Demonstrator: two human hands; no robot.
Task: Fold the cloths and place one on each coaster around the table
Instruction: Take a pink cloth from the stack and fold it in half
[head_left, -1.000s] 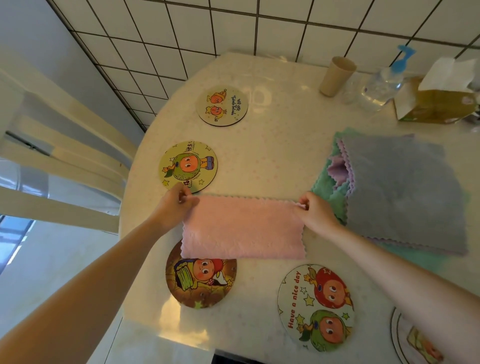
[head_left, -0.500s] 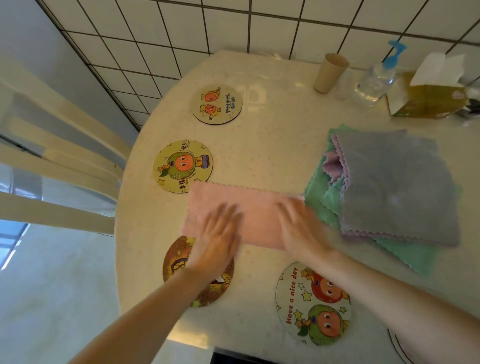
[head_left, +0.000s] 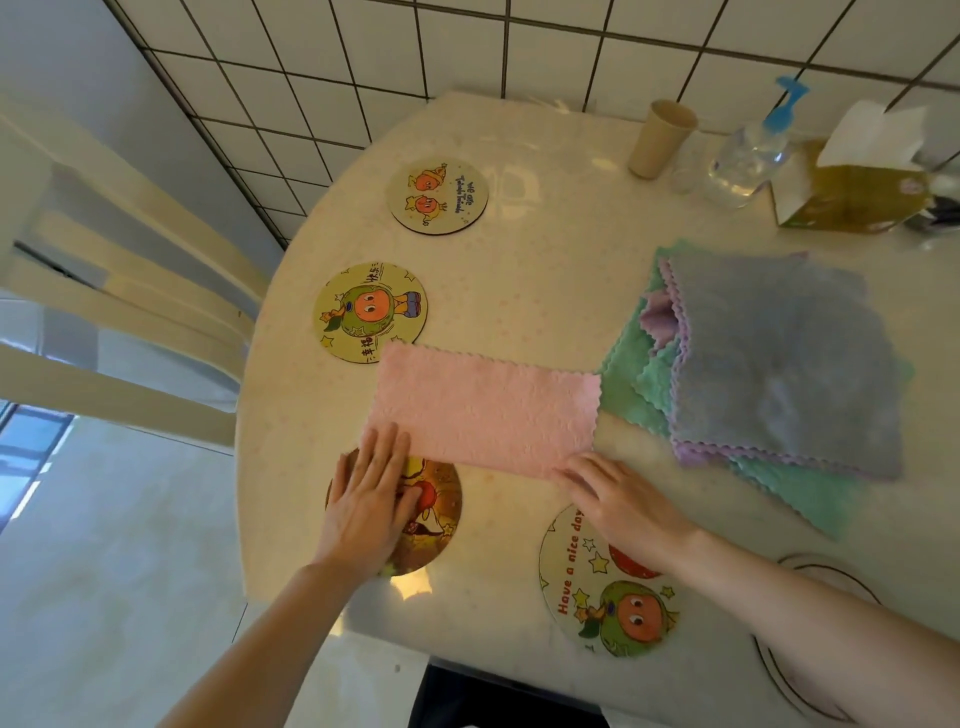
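A pink cloth (head_left: 488, 408), folded in half into a long strip, lies flat on the table. My left hand (head_left: 371, 499) lies flat with straight fingers on the cloth's near left corner, over a dark cartoon coaster (head_left: 436, 512). My right hand (head_left: 618, 501) touches the near right corner with straight fingers, above the "Have a nice day" coaster (head_left: 608, 597). Two more round coasters sit further left: a green-fruit coaster (head_left: 369, 312) and a two-figure coaster (head_left: 439, 195). A pile of unfolded cloths (head_left: 774, 358), grey on top of purple and green, lies to the right.
A paper cup (head_left: 660, 137), a clear pump bottle (head_left: 748, 156) and a tissue box (head_left: 857, 192) stand by the tiled wall at the back. A cream chair (head_left: 124, 312) stands left of the round table. Another coaster's rim (head_left: 831, 571) shows at the right, under my arm.
My hands let go of the cloth's far corners, slid across the folded pink cloth toward me and now rest at its near corners. The cloth lies flatter.
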